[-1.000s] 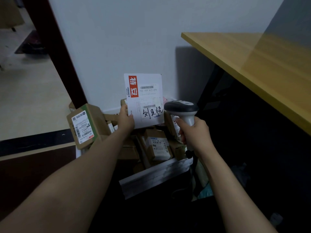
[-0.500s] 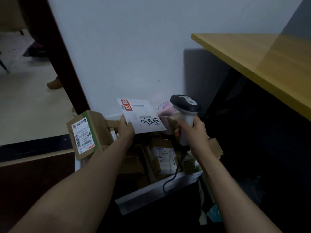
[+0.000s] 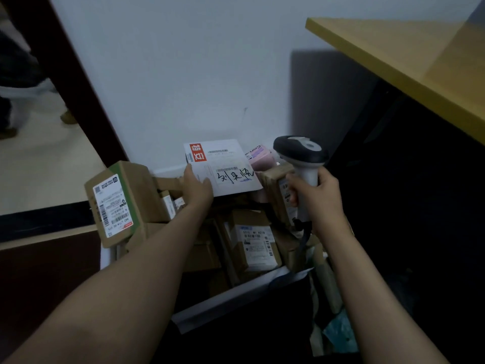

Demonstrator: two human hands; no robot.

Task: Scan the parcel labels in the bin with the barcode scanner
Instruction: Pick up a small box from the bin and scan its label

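Observation:
A white bin [image 3: 236,298] against the wall holds several brown cardboard parcels. My left hand [image 3: 198,186] grips the lower left corner of a flat white envelope [image 3: 225,166] with a red patch, barcodes and black handwriting; it lies tilted back over the parcels at the bin's far side. My right hand [image 3: 313,195] is closed around the handle of a grey and black barcode scanner [image 3: 301,153], held upright just right of the envelope, its cable hanging down into the bin. A labelled brown parcel [image 3: 256,244] lies face up lower in the bin.
A brown box with a green stripe and white label [image 3: 115,203] sticks up at the bin's left edge. A pink parcel [image 3: 258,153] leans at the back. A yellow tabletop [image 3: 409,64] overhangs at the right. A dark door frame [image 3: 78,82] stands left, with a person's legs beyond.
The envelope has gone from upright in front of the scanner to lying low and tilted back over the parcels. My right hand with the scanner has drawn slightly right.

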